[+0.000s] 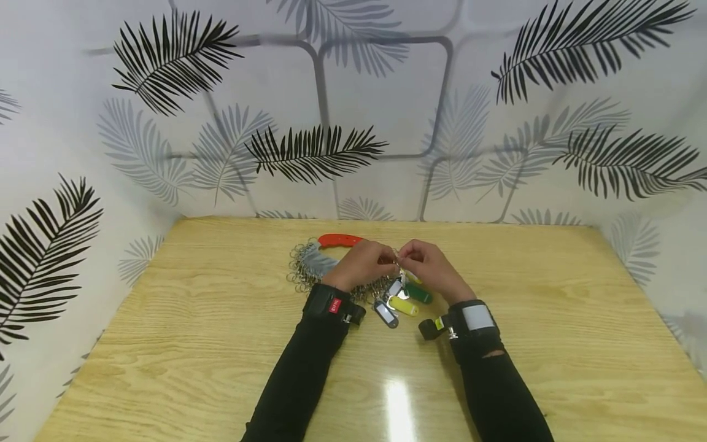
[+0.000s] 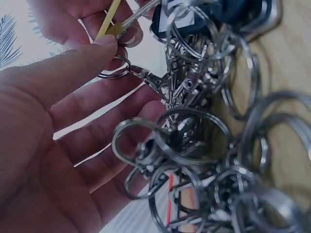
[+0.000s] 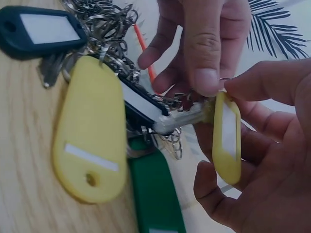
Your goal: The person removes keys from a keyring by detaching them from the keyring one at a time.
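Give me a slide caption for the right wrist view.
Left hand and right hand meet at a yellow key tag, with a green tag and metal rings nearby.

wood-grain table (image 1: pixel 182 344), glossy | white wall covering (image 1: pixel 381 101): black and grey frond prints (image 1: pixel 317 158)

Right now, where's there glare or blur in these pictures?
Head view: a bright glare streak on the table; left wrist view: the nearest rings, lower right, out of focus; right wrist view: the key beside the held yellow tag blurred.
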Motion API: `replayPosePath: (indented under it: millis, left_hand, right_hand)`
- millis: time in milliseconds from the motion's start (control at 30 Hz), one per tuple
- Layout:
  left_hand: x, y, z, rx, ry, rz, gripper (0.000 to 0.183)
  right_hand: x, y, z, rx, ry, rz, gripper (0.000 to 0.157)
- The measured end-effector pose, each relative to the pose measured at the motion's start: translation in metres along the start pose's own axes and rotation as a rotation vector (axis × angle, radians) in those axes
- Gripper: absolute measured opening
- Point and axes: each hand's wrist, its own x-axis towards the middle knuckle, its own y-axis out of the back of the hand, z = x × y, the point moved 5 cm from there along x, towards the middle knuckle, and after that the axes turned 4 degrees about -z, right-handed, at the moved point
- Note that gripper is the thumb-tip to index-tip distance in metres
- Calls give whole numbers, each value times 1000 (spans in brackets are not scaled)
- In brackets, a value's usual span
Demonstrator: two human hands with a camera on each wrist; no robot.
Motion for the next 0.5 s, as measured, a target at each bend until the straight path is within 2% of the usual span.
replayPosePath:
  millis: [267, 333, 500]
  left_hand:
    - [0, 1, -4, -26, -7, 20, 12]
    - [-1, 2, -5, -28, -7, 24, 13]
    - [0, 4, -6, 0, -11, 41, 15]
  right_hand:
    - [-1, 0, 1, -9, 21, 11, 16]
    - [-4, 1, -5, -9, 22, 11, 18]
    - [-3, 1, -5, -33, 34, 39, 21]
